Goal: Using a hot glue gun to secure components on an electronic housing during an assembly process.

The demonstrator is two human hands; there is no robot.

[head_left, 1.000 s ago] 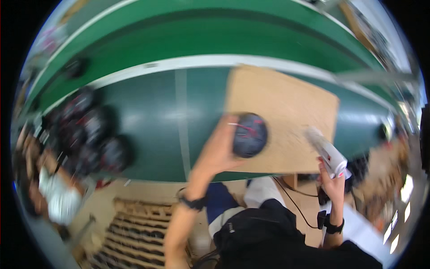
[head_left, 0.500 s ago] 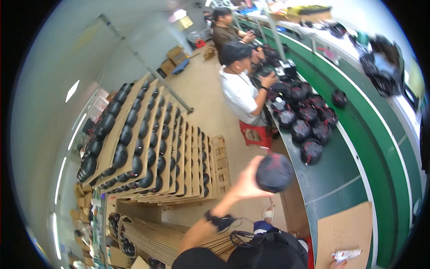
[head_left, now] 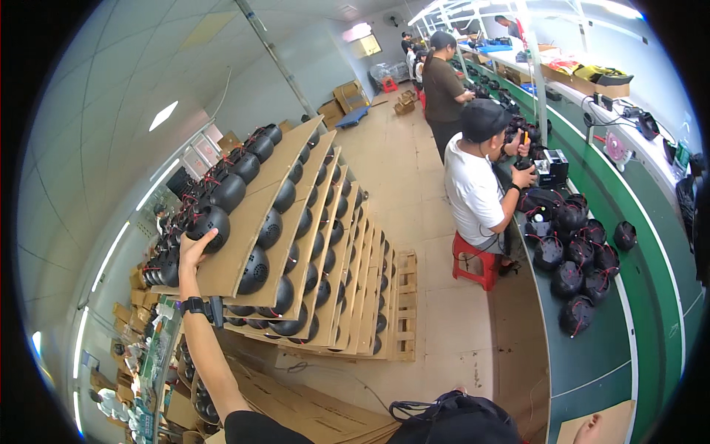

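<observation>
Head view: we see our left hand (head_left: 194, 250) at the near top corner of a tall stack, its fingers on a black dome (head_left: 209, 226). Left grip is cupped about as wide as the dome and has hold of its near side. The dome sits at the edge of the top cardboard sheet (head_left: 248, 233), beside a row of similar domes (head_left: 240, 177); the layers below carry more, all above a wooden pallet (head_left: 407, 314). Black band (head_left: 196, 305) on our left wrist.

Right hand (head_left: 589, 429) is cut by the lower edge, over a cardboard piece (head_left: 614, 419) on the green worktop (head_left: 588, 381); we can't tell how far open that grip is or what it has. Farther along the worktop: a heap of domes with red wires (head_left: 580, 255). Next to it, 1 co-worker in a white shirt (head_left: 473, 189) on a red stool (head_left: 475, 265).
</observation>
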